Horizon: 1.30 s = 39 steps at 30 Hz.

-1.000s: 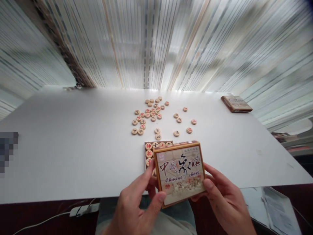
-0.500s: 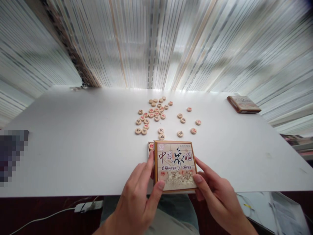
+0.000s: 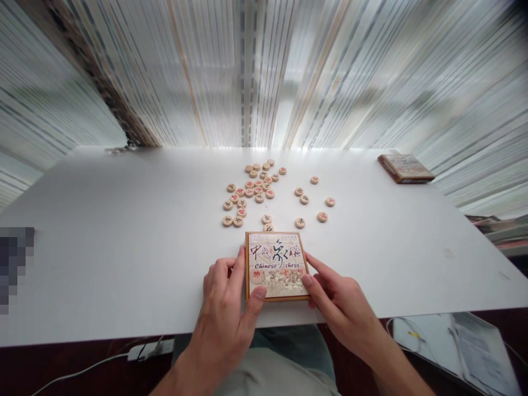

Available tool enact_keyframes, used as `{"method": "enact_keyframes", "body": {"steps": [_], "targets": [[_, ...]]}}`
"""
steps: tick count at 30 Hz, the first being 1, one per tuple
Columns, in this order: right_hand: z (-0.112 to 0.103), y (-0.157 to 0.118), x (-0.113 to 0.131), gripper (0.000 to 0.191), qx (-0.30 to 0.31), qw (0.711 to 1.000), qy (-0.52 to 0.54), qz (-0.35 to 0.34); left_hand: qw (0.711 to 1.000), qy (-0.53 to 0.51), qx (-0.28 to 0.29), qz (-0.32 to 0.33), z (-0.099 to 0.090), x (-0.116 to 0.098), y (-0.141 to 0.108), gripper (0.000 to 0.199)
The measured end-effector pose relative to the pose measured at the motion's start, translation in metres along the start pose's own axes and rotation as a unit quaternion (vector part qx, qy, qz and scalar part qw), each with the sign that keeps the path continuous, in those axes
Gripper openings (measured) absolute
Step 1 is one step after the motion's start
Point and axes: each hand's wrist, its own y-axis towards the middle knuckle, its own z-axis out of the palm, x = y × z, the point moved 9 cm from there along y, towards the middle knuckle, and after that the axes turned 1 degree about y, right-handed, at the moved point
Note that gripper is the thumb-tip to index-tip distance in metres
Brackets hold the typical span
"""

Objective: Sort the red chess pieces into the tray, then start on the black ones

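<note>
A square box labelled "Chinese chess" is held near the front edge of the white table, its printed face up. My left hand grips its left side, thumb on the lower left corner of the face. On the right side, my right hand holds it with the thumb on top and fingers along the edge. No inner tray shows at the box's sides. Beyond the box lie several round wooden pieces with red or black characters; a few at the back show blank tops. One piece sits right behind the box.
A second flat box lies at the table's back right. Striped curtains hang behind the table. A power strip with cables is below the front edge, and a blurred dark object is at far left.
The inner tray with a red-marked piece, which stuck out on the box's left, is now inside the box. The box and both hands appear farther left and slightly higher in view.
</note>
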Motion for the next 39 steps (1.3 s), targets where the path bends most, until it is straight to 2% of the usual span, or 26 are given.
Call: {"method": "enact_keyframes", "body": {"steps": [8, 18, 33, 39], "targets": [[0.003, 0.009, 0.002, 0.060, 0.008, 1.000, -0.027, -0.007, 0.999, 0.028, 0.013, -0.027, 0.000, 0.005, -0.002, 0.059], [-0.002, 0.003, 0.006, 0.061, -0.005, 1.000, -0.024, -0.013, 1.000, 0.000, 0.031, 0.004, 0.002, -0.003, -0.001, 0.051], [0.000, 0.007, 0.006, 0.059, 0.016, 0.998, -0.060, -0.005, 0.997, 0.072, 0.005, 0.019, 0.004, -0.005, 0.000, 0.049], [0.002, 0.009, 0.005, 0.056, 0.020, 0.998, -0.066, -0.003, 0.995, 0.094, -0.028, 0.029, 0.003, -0.005, 0.000, 0.059]]}}
